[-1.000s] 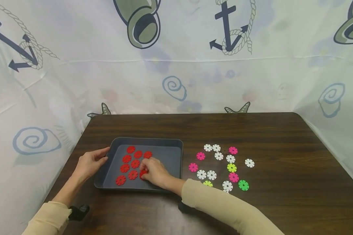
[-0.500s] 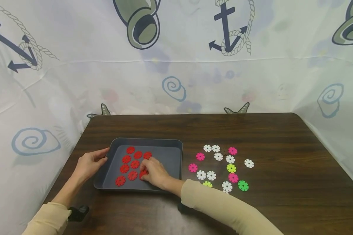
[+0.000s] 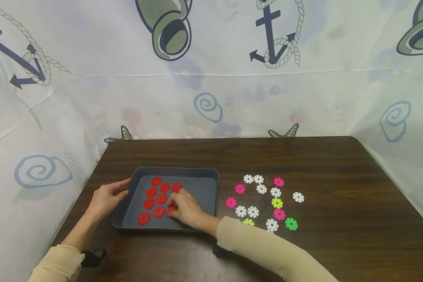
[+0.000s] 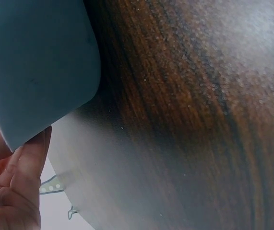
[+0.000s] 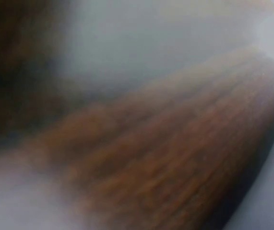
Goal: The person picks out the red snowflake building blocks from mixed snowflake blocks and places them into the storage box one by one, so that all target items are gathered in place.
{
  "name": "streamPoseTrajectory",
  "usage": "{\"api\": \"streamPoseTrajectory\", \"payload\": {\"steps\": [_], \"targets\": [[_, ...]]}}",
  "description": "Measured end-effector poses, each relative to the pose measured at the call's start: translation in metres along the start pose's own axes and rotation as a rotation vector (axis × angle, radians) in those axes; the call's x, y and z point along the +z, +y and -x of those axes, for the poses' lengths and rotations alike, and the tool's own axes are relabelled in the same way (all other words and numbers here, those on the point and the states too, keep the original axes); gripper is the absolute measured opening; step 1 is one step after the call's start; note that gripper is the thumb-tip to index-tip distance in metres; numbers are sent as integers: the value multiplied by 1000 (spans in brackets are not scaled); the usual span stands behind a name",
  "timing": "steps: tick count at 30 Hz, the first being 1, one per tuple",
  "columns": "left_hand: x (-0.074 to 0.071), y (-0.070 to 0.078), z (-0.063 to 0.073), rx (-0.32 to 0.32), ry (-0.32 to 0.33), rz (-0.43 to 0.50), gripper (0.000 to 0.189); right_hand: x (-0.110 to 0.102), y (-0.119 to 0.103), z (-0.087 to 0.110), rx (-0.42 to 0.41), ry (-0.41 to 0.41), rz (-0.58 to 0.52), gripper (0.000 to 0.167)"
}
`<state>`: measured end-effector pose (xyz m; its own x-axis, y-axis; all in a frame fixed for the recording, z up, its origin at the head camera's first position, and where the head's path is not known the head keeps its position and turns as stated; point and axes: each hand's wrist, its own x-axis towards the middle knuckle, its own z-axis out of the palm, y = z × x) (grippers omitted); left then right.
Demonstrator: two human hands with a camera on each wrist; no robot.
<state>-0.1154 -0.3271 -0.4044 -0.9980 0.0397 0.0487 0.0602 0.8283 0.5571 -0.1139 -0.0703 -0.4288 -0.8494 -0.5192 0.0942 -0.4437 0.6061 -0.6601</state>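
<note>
A dark grey baking tray [image 3: 204, 172] lies on the left half of the table, and red notched discs [image 3: 156, 181] are laid out in rows inside it. My left hand [image 3: 107, 199] pinches the tray's left rim between thumb and fingers; the left wrist view shows the same hand [image 4: 14, 187] at the tray's corner [image 4: 45, 62]. Over the middle of the tray, my right hand [image 3: 187, 209] has its fingers curled down onto one red disc [image 3: 170, 211], partly covered by the fingertips. The right wrist view is blurred and shows no hand.
Right of the tray, white discs [image 3: 261, 189], pink discs [image 3: 230, 202], yellow discs [image 3: 277, 203] and a green disc [image 3: 291, 224] lie scattered on the brown wooden table [image 3: 356, 203]. My right sleeve [image 3: 264, 246] passes in front of them. A patterned curtain [image 3: 232, 98] hangs behind.
Both hands and the discs keep their places; the head view shifts only slightly.
</note>
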Motion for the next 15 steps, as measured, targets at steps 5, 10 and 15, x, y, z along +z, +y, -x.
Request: {"api": "streamPoseTrajectory", "payload": {"steps": [5,10,15], "targets": [[1,-1,1,-3,-3,-6,42,-6,-1,2,36,27,-101,17],[1,-2,0,-10,-4,0,42,-29,-2,9,32,68,-191,18],[2,-3,-3,-30,-12,4,45,-62,11,25,-36,158,-206,17]]}}
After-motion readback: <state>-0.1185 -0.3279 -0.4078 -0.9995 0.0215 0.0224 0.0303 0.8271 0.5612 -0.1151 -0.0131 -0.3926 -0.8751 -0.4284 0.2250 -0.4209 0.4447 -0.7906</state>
